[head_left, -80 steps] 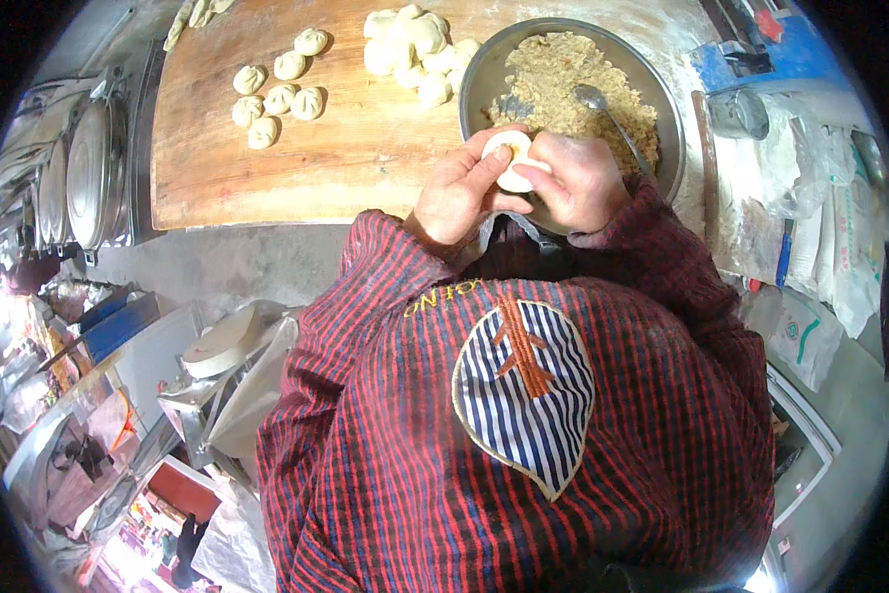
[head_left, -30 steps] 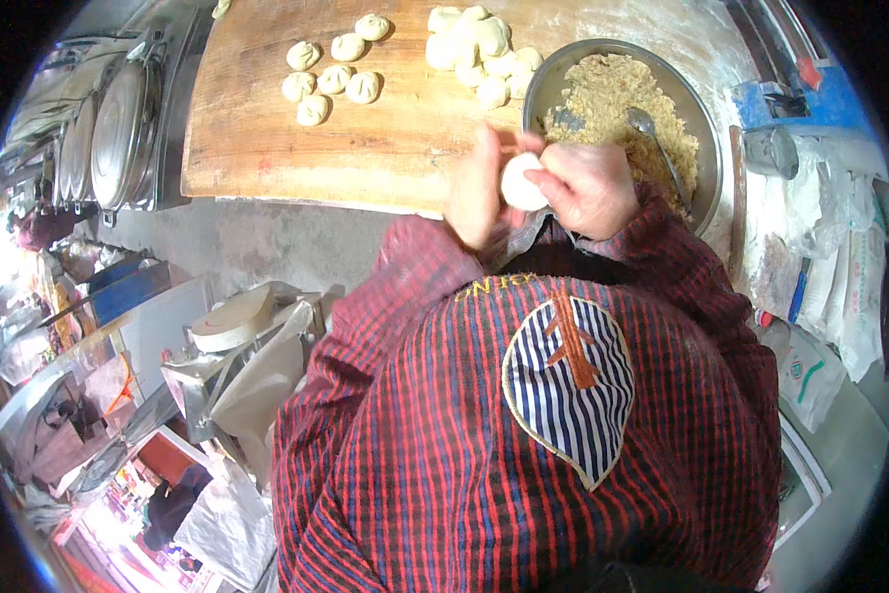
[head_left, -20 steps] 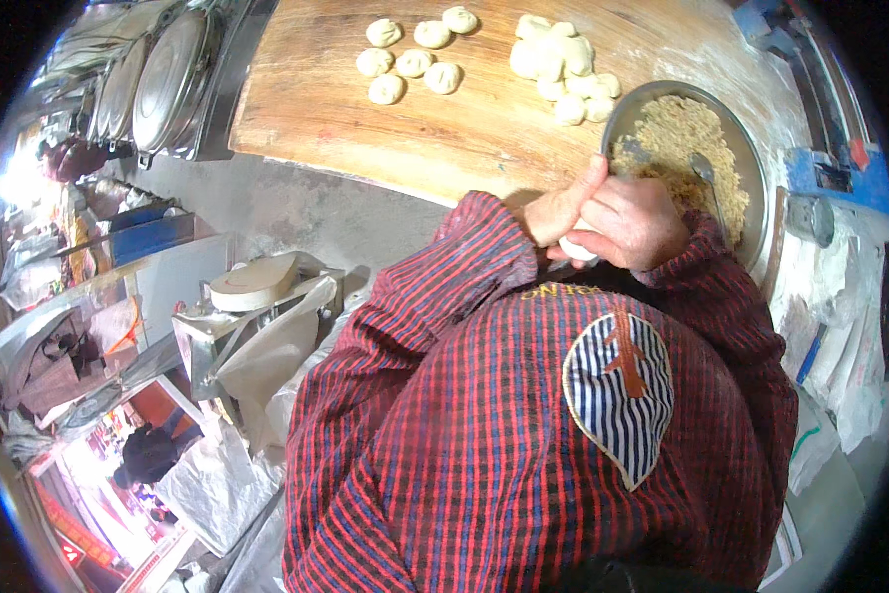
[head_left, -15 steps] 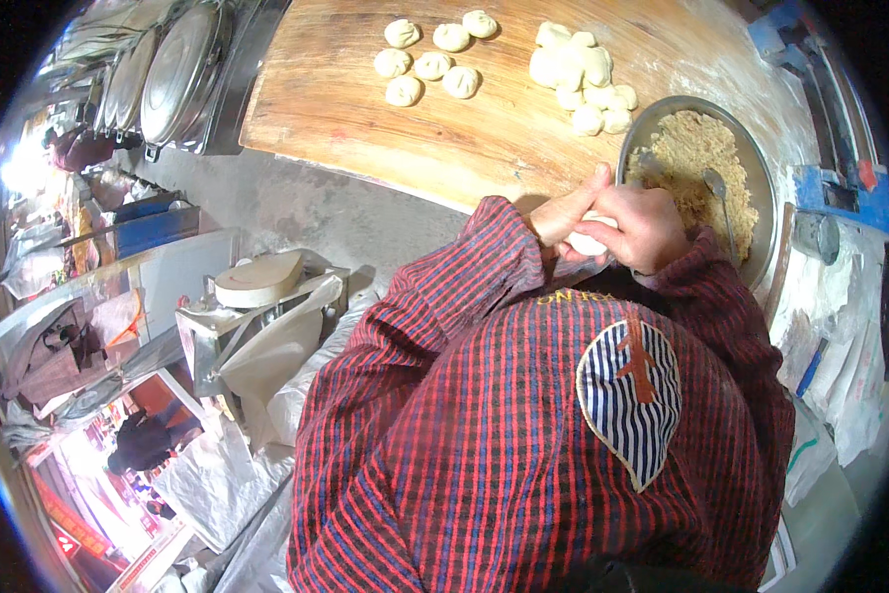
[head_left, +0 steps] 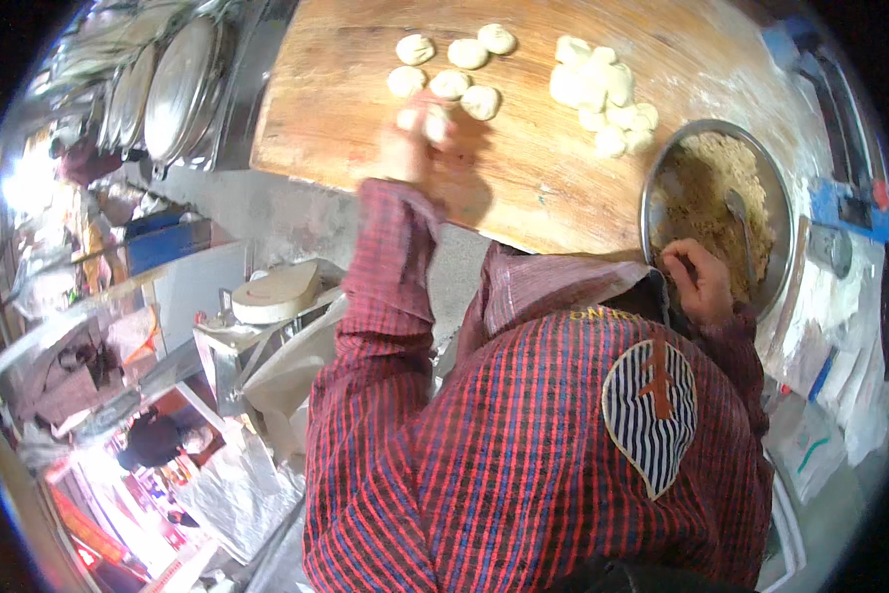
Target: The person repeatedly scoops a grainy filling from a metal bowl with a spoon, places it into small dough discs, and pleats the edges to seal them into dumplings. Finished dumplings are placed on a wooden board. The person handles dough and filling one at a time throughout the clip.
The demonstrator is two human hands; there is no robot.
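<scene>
My left hand (head_left: 412, 148), smeared by motion, reaches over the wooden board and holds a stuffed bun (head_left: 436, 127) low beside the group of pleated buns (head_left: 450, 84). At the near rim of the metal bowl (head_left: 650, 203), my right hand (head_left: 699, 282) has loosely bent fingers with nothing visible in them. Crumbly filling (head_left: 701, 203) fills the bowl, paler along the far and right side and browner in the middle. A spoon (head_left: 741, 222) leans in it. Several pieces of plain dough (head_left: 588, 87) lie heaped on the board, left of the bowl.
The floured wooden board (head_left: 336, 119) spans the far side. Metal lids (head_left: 182, 89) stand at the far left. A white-topped machine (head_left: 276, 294) sits below the board's left part. Plastic bags (head_left: 830, 341) hang at the right, near a blue metal piece (head_left: 845, 212).
Both hands were together around a white piece of dough near the bowl. They have parted: the left has carried a bun left to the group, and the right has dropped back beside the bowl's rim.
</scene>
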